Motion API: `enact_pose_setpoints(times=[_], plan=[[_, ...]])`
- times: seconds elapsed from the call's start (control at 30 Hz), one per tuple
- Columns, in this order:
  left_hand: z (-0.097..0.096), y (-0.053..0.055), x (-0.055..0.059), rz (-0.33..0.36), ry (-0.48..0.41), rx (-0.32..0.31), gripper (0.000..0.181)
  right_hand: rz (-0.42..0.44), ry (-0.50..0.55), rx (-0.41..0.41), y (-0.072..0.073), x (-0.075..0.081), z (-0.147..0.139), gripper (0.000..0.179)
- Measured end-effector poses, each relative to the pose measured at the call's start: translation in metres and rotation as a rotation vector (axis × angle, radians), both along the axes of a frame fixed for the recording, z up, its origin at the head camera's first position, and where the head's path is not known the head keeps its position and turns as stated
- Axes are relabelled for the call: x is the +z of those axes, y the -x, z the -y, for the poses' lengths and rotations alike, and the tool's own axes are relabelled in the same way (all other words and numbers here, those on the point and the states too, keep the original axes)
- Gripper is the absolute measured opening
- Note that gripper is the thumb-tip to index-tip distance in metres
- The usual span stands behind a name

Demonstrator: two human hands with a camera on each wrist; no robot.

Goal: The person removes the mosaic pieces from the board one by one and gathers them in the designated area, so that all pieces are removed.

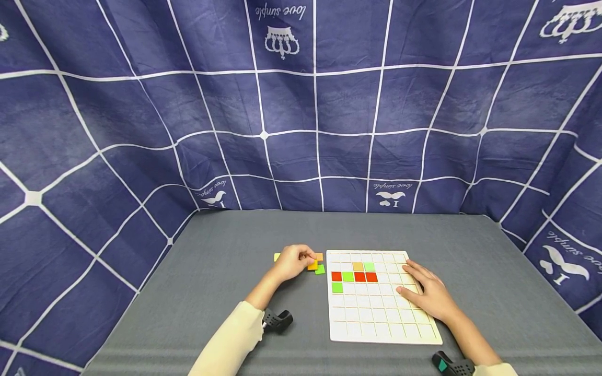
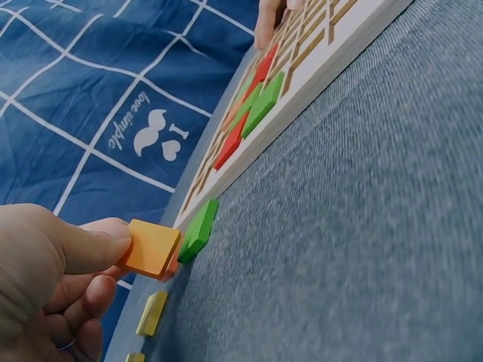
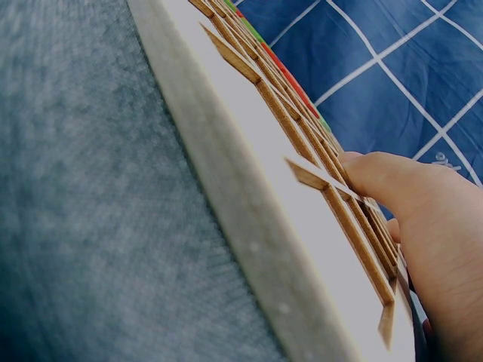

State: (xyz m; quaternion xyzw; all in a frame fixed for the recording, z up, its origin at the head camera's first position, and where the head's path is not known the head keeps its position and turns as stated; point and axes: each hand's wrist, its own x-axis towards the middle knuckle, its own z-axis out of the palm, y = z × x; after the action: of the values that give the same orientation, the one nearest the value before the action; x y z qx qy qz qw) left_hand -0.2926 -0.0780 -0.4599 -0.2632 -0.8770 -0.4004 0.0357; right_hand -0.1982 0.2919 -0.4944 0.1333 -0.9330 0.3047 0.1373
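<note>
At left, our left hand (image 1: pixel 292 262) pinches an orange tile (image 2: pixel 153 247) near a loose green tile (image 1: pixel 320 269) on the gray table (image 1: pixel 226 245). Just right of these lies our white grid board (image 1: pixel 368 330), bearing coloured tiles (image 1: pixel 359 277), and our right hand (image 1: pixel 430 293) rests on its right side, fingers loosely extended.

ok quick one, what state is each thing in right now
left hand, pinching the orange tile
orange tile, held by the left hand
right hand, resting on the board
board, lying flat, partly filled
three red tiles, on the board
loose green tile, off the board, beside it
yellow tile, off the board
curtain, hanging, creased
</note>
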Motion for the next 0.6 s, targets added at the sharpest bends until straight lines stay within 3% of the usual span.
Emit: enact_pose_setpoints(times=[0.43, 0.6], plan=[[0.011, 0.000, -0.003, 0.039, 0.014, -0.018, 0.002, 0.001, -0.010, 0.001, 0.001, -0.002, -0.001, 0.067], [0.013, 0.000, -0.005, 0.022, 0.032, -0.024, 0.006, 0.012, -0.005, 0.001, 0.001, -0.003, -0.001, 0.067]])
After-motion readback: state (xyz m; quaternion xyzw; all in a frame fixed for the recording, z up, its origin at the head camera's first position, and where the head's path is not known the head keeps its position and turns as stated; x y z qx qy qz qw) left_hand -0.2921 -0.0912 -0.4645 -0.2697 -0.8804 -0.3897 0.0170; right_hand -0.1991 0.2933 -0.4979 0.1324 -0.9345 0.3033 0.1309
